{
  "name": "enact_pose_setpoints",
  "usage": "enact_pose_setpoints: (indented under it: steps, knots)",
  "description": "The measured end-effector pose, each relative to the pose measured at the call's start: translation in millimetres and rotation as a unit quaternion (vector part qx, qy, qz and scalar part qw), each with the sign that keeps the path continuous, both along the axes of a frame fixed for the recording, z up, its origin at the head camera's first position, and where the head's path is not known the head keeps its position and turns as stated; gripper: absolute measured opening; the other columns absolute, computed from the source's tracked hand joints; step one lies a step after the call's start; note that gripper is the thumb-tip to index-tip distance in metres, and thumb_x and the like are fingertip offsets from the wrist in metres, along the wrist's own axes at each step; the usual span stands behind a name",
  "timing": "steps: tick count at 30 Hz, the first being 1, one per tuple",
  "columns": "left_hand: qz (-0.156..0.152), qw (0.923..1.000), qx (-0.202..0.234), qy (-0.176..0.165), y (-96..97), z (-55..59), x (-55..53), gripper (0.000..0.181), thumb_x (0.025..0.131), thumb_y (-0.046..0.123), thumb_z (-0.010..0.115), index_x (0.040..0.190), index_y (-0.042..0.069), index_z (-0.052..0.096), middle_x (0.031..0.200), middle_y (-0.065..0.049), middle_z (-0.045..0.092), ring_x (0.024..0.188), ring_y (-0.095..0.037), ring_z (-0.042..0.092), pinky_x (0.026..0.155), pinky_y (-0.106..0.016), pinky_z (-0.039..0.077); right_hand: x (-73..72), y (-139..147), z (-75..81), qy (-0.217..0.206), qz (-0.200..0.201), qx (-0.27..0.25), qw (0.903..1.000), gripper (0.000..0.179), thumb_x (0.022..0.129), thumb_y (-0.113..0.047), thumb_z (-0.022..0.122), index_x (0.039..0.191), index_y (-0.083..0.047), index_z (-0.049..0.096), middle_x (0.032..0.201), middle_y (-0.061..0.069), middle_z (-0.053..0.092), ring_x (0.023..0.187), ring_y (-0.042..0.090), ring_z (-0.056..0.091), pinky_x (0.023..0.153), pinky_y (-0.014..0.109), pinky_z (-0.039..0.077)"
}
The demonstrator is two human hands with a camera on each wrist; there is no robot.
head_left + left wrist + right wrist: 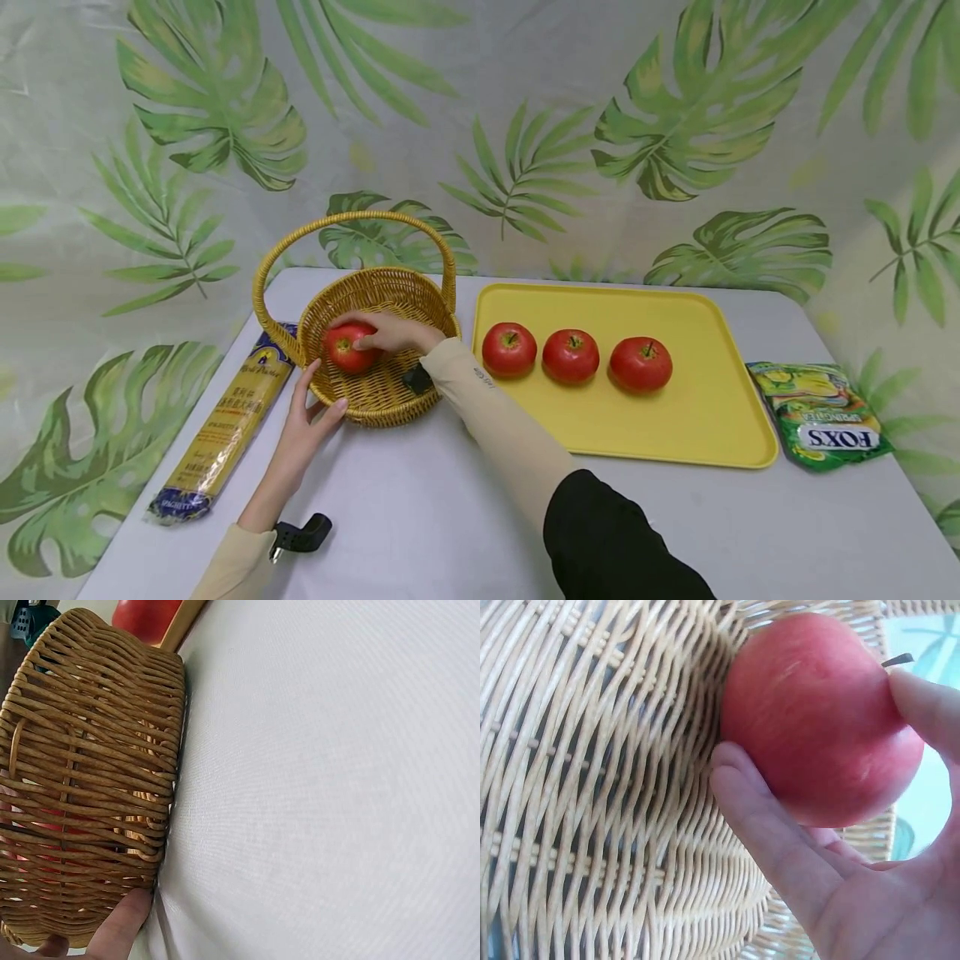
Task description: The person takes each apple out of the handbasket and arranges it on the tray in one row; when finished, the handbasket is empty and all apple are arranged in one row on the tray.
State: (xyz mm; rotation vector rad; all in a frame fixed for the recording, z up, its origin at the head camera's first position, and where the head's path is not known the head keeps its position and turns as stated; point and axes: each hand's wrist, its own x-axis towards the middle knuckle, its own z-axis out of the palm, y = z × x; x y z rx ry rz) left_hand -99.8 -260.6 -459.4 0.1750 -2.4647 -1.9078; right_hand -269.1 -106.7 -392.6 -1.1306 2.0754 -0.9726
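Note:
Inside the wicker basket [382,412], at its left side, my right hand [393,332] holds a red apple [347,350]. The right wrist view shows the thumb near the stem and the fingers round the other side, close against the woven wall. My left hand [302,427] rests on the outside of the basket at its front left, thumb and fingers spread apart. Its fingertips [129,915] touch the weave low down, near the tabletop. The basket's arched handle [352,217] stands up above the rim.
On the yellow tray [675,429] to the right sit three apples [570,357] in a row. A green Fox's bag [821,414] lies beyond the tray's right edge. Left of the basket lies a spaghetti packet [225,429]. A leaf-patterned cloth [525,50] hangs behind the table.

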Motion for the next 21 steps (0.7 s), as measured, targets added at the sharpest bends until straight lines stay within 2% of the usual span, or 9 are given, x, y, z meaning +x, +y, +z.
enact_pose_setpoints:
  steps: [5, 8, 14, 21]
  knots:
    - [0.005, 0.9999, -0.009, 0.007, 2.0, 0.8, 1.9, 0.076, 0.097, 0.025, 0.056, 0.154, 0.028, 0.006, 0.158, -0.011, -0.007, 0.135, -0.052, 0.017, 0.101, -0.063, 0.029, -4.2, 14.5, 5.7, -0.107, -0.031, -0.041, 0.9929, 0.045, 0.1, -0.015, 0.049, 0.144, -0.018, 0.039, 0.143, 0.011, 0.036, 0.103, 0.027, 0.055, 0.082, 0.047, 0.052]
    - [0.007, 0.9998, -0.014, 0.01, 3.4, 2.6, 2.9, 0.075, 0.097, 0.026, 0.056, 0.154, 0.028, 0.007, 0.158, -0.013, -0.005, 0.133, -0.053, 0.02, 0.101, -0.062, 0.031, -8.1, 26.2, 9.8, -0.148, -0.044, -0.068, 0.9856, 0.046, 0.099, -0.019, 0.051, 0.144, -0.021, 0.04, 0.142, 0.01, 0.034, 0.097, 0.031, 0.061, 0.082, 0.05, 0.052]
    - [0.003, 0.9999, -0.01, 0.002, 3.3, 3.3, 1.6, 0.077, 0.098, 0.023, 0.056, 0.155, 0.026, 0.004, 0.158, -0.01, -0.007, 0.135, -0.05, 0.018, 0.102, -0.062, 0.029, -12.1, 54.8, 23.3, -0.174, -0.037, -0.1, 0.979, 0.045, 0.1, -0.02, 0.051, 0.144, -0.023, 0.039, 0.142, 0.009, 0.034, 0.091, 0.037, 0.065, 0.079, 0.047, 0.054]
    - [0.004, 1.0, -0.007, 0.002, 2.3, 2.3, 0.2, 0.078, 0.098, 0.021, 0.057, 0.155, 0.026, 0.004, 0.158, -0.009, -0.007, 0.136, -0.051, 0.018, 0.102, -0.062, 0.029, -12.7, 93.4, 35.8, -0.156, -0.026, -0.1, 0.9823, 0.047, 0.1, -0.024, 0.049, 0.145, -0.026, 0.036, 0.137, 0.012, 0.041, 0.088, 0.034, 0.065, 0.079, 0.046, 0.054]
